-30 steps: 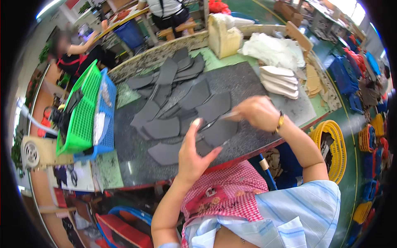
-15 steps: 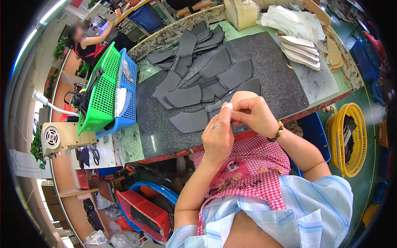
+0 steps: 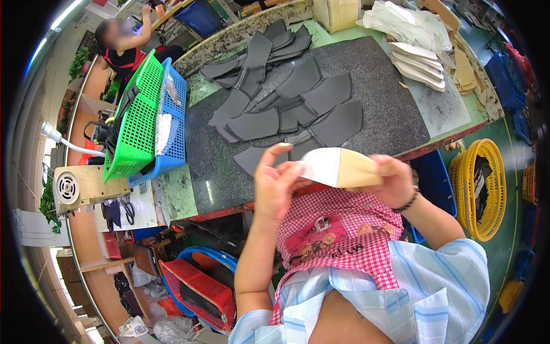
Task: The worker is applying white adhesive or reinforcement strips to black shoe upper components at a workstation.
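Between my two hands is an insole-shaped piece [image 3: 339,167], white on its left half and tan on its right, held just past the near edge of the table. My left hand [image 3: 274,186] pinches the white end between thumb and fingers, its index finger raised. At the tan end, my right hand [image 3: 394,182] grips with thumb and fingers. Beyond the hands, several dark grey shoe-upper pieces [image 3: 253,124] lie overlapping on a black speckled slab [image 3: 395,114]. The insole piece is slightly blurred and partly covers the nearest grey piece.
At the left of the table stand a green basket [image 3: 134,114] and a blue basket [image 3: 172,140]. Stacked white insoles [image 3: 418,66] and a white cloth bundle [image 3: 404,26] lie at the far right. A yellow basket [image 3: 497,200] stands on the floor to the right. A person [image 3: 120,49] sits at far left.
My hands have moved apart and toward me. The insole piece, mostly hidden behind them before, now stretches between them with its white and tan faces showing.
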Motion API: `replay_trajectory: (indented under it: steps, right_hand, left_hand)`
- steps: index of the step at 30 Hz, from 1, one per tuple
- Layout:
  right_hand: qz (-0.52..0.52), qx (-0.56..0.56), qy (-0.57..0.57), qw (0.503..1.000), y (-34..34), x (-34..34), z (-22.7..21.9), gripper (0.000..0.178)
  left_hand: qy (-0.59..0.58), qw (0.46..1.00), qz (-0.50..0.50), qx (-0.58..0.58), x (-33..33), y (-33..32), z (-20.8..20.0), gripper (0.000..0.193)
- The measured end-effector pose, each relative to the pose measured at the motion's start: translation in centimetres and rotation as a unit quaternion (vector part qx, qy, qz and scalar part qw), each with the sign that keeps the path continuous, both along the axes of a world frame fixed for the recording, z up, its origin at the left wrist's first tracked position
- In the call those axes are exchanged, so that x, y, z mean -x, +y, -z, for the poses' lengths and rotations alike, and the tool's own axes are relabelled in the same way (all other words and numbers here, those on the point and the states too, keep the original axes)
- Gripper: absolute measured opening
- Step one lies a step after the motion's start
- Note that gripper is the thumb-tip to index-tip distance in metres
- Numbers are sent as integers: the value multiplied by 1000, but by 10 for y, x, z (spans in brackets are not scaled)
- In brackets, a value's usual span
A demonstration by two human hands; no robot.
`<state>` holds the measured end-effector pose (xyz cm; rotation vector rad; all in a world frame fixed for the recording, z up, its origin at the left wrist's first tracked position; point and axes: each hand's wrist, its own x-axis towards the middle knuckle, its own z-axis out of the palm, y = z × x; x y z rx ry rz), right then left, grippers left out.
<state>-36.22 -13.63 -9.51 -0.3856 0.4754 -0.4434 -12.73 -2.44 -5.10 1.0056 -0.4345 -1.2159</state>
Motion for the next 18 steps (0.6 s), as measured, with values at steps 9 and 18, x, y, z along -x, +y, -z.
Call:
replay_trajectory:
  steps: [9, 18]
  right_hand:
    - [-143, 632, 361, 670, 0, 68, -38, 81]
    - [-4, 687, 185, 703, -12, -89, -42, 38]
  left_hand:
    - [-358, 918, 169, -17, 52, 2, -47, 47]
    - [-310, 947, 10, -89, -22, 9, 9, 57]
